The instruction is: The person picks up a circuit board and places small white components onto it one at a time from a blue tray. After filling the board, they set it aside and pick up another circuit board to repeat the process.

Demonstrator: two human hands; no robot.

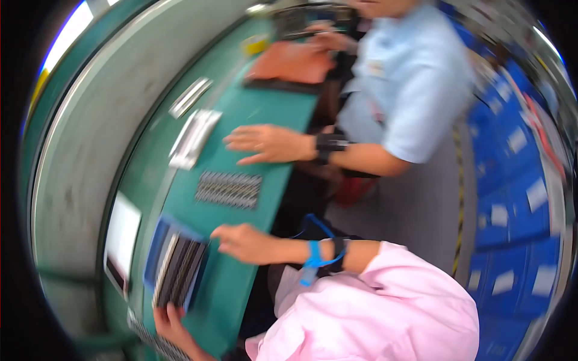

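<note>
A blue bin [153,248] stands on the green bench, packed with long dark strips [176,274] lying side by side, with a pale one along their left. At the bin's near end, my left hand [173,331] has its thumb and fingers closed around the ends of the strips; blur softens the contact. My right hand [248,243] hovers just right of the bin's far corner, apart from it. Its fingers point left, slightly bent and apart, with nothing seen in them. A blue band [313,260] and a black band circle that wrist.
A co-worker's hand [271,143] spreads over the green bench [232,289] beyond a dark patterned panel [229,189]. Silvery packets [195,138], a white sheet [123,231] and an orange-red pad [289,62] lie farther out. Blue bins [512,210] line the right side.
</note>
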